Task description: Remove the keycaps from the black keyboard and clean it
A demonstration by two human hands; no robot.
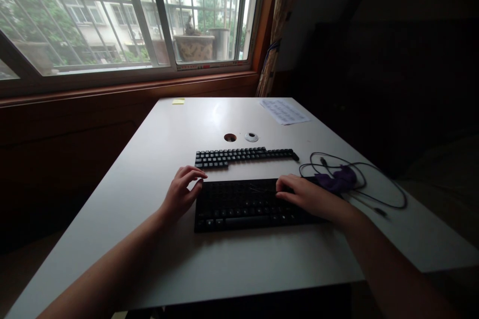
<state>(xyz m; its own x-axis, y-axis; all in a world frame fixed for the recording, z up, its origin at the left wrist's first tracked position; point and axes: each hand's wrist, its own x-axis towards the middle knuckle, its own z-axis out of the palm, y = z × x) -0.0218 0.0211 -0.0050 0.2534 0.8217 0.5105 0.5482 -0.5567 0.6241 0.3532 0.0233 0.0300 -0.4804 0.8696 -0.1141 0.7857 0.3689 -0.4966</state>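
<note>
Hands seemingly steadied a keyboard [243, 207]: left hand [182, 194] curled at its edge, grasping nothing; right hand [309, 198] flat on top. Keycaps [243, 155] lay sorted beyond.

Daylight from the window [123, 15]; right side dark (edges bowed).

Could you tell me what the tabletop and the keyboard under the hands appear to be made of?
The tabletop looks like white laminate or painted board: smooth, with a soft window glare. The keyboard looks like matte black plastic, no shine; the dim light leaves it open.
</note>
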